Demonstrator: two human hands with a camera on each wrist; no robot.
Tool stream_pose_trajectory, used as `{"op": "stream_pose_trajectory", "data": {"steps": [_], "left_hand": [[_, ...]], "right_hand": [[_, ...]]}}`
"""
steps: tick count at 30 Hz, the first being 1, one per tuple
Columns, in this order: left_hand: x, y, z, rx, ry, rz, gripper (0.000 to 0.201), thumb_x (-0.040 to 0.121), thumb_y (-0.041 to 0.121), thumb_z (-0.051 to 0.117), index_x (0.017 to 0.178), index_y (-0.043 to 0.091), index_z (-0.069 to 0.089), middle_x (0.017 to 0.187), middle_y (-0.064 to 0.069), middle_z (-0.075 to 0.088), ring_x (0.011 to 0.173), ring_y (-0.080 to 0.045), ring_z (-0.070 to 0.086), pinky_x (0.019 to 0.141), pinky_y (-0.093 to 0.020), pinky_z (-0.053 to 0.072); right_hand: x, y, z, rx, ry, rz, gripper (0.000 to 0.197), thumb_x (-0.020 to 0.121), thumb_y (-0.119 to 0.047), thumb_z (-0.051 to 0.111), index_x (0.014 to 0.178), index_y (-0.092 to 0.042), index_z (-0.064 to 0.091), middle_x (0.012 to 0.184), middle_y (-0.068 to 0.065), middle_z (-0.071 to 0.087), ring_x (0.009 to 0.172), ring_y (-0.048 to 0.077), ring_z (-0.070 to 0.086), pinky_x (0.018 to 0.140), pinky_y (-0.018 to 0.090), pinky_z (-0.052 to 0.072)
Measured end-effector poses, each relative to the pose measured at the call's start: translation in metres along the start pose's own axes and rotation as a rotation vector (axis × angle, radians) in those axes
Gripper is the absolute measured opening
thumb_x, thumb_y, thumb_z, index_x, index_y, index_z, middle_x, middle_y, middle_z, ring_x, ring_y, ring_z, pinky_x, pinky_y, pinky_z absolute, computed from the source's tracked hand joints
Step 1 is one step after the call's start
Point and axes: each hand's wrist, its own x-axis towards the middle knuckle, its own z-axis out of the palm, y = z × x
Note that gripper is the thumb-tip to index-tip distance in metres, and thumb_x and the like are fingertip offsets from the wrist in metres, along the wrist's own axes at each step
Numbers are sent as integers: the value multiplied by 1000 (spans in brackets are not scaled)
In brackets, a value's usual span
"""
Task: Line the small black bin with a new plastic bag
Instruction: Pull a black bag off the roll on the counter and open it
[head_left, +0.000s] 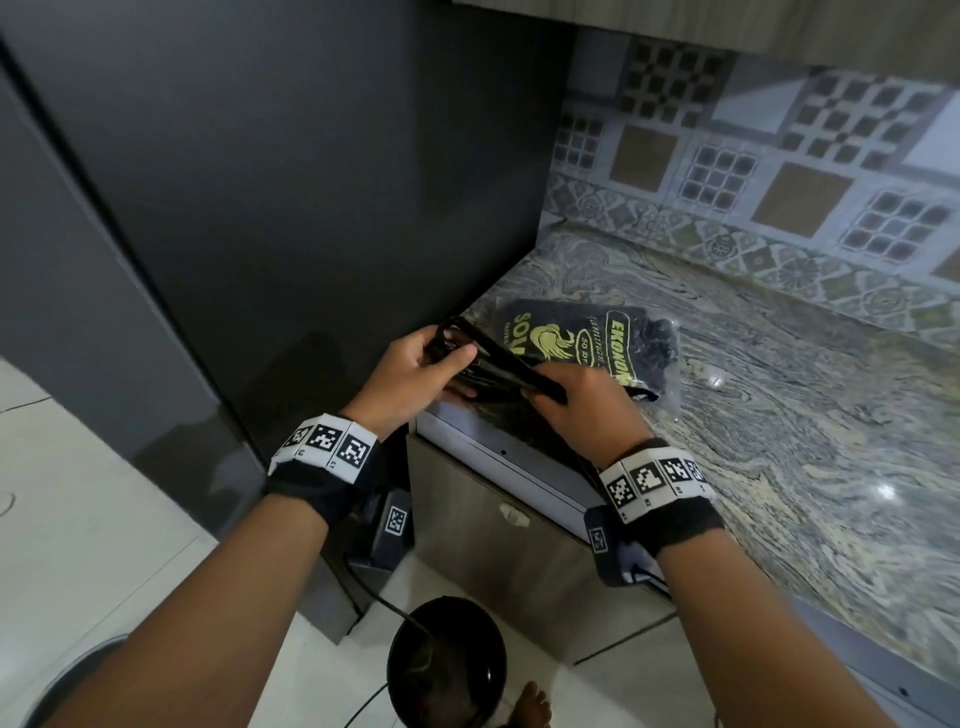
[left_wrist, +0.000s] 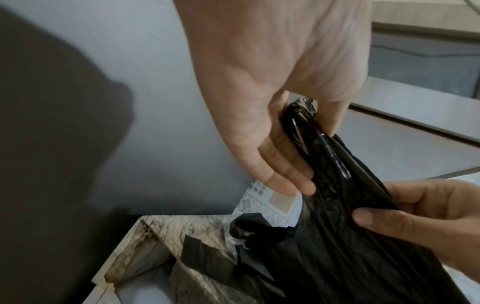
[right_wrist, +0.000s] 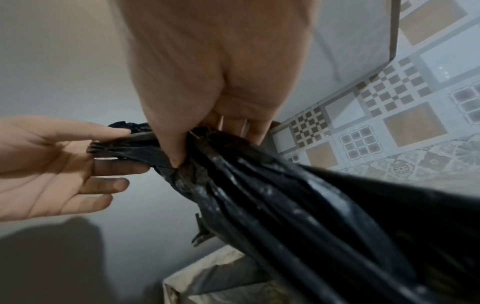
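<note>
A folded black plastic bag (head_left: 498, 366) is stretched between both hands above the counter's front left corner. My left hand (head_left: 447, 358) pinches its bunched end between thumb and fingers (left_wrist: 291, 168). My right hand (head_left: 545, 392) grips the bag further along, with its thumb (right_wrist: 174, 152) pressed into the folds, and the rest of the bag (right_wrist: 298, 205) trails down past the wrist. The small black bin (head_left: 447, 660) stands upright on the floor below, open and unlined. A printed pack of bags (head_left: 582, 338) lies on the counter just behind the hands.
The marbled counter (head_left: 779, 415) runs right along a patterned tile wall (head_left: 779, 171). A tall dark grey cabinet side (head_left: 260, 208) rises close on the left. A cupboard door (head_left: 519, 561) sits under the counter. A bare foot (head_left: 532, 701) and a black cable (head_left: 379, 603) are beside the bin.
</note>
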Motion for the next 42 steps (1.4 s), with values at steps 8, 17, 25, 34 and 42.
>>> {"op": "stream_pose_trajectory", "data": {"steps": [8,17,25,34,42], "left_hand": [[-42,22,-6,-30,29,102,27,87,11,63,112,1,59,100,-15,71,83,-19,73,65,-22,58],[-106,14,28,57,363,172,23,82,6,68,104,8,61,87,-4,70,76,-15,70,69,-31,60],[-128,9,26,266,486,122,7,86,11,66,87,17,63,66,0,70,48,-16,67,41,-21,48],[-196,-6,36,336,698,-49,13,88,10,63,100,6,58,55,-1,69,38,-16,63,34,-23,44],[-217,-23,37,313,775,-137,8,90,8,59,98,5,58,75,-12,67,41,-20,66,32,-23,44]], "right_hand": [[-17,-28,-9,222,47,-25,24,84,-23,64,108,-23,68,89,-2,73,79,14,66,75,35,55],[-42,-29,-11,569,-189,-216,16,88,-27,64,101,-21,69,89,-7,73,83,0,68,80,27,56],[-43,-18,7,539,-127,-227,28,84,-39,64,89,-12,69,82,-1,60,76,16,61,76,34,53],[-61,-22,23,509,-247,-226,16,84,-26,66,79,-12,58,59,-6,50,53,4,47,50,7,38],[-65,-20,43,633,-339,-210,39,82,-16,59,118,-25,46,76,-8,63,63,11,61,65,29,50]]}}
